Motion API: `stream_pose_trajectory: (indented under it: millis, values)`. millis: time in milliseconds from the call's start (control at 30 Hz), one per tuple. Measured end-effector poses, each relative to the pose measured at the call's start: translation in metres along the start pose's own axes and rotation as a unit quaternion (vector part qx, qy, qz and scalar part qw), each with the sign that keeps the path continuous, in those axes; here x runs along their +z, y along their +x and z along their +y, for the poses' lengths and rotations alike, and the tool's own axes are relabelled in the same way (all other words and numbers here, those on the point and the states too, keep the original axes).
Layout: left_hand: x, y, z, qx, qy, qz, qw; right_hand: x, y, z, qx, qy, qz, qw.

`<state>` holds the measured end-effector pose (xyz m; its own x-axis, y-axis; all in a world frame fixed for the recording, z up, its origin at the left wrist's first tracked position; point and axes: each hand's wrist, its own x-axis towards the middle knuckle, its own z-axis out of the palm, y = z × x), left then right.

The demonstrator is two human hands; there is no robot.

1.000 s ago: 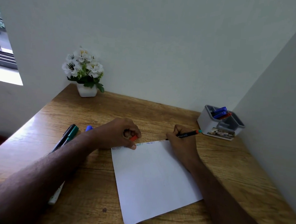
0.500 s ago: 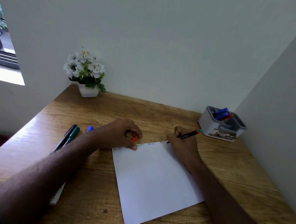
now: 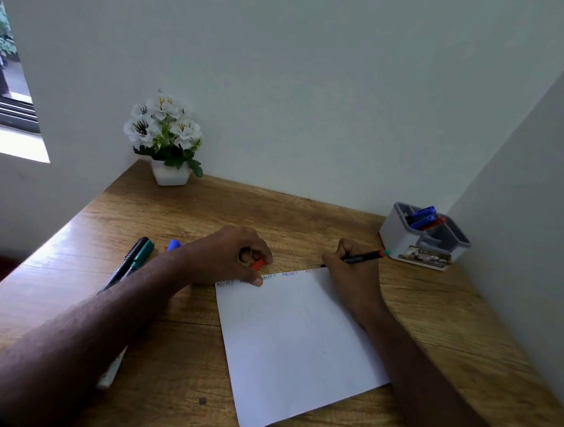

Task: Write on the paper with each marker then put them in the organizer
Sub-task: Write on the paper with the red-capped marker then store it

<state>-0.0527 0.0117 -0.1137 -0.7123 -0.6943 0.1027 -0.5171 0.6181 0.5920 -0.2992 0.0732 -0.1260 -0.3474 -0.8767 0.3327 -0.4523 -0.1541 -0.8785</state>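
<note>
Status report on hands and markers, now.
Right hand grips marker, tip at paper top edge. Left hand holds orange cap, pinning paper. Three markers in organizer. Nothing blocking.

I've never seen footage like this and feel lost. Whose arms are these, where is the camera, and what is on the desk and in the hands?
There is no machine: a person wears a camera on the head, looking down at their own hands. The right hand holds a marker, its tip at the top edge of the paper. The left hand rests on the paper and holds an orange cap. On the wooden desk lie more markers to the left, with a flower pot and an organizer holding pens.
</note>
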Motion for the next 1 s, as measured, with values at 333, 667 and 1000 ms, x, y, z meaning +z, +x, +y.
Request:
stream_pose_trajectory:
  millis: [333,667,1000]
  values:
    - [0.0015,0.0018,-0.0022,0.002,-0.003,0.002,1.000,-0.0005,-0.0011,0.0004,0.008,-0.011,-0.011,1.000]
    - [0.0008,0.0010,-0.0015,0.001,0.001,0.002,1.000,-0.0014,-0.0006,0.0003,0.010,0.001,0.000,1.000]
    - [-0.0009,-0.0017,0.0048,-0.006,0.001,0.007,1.000,-0.0077,-0.0003,-0.0015,0.003,0.052,0.049,0.997]
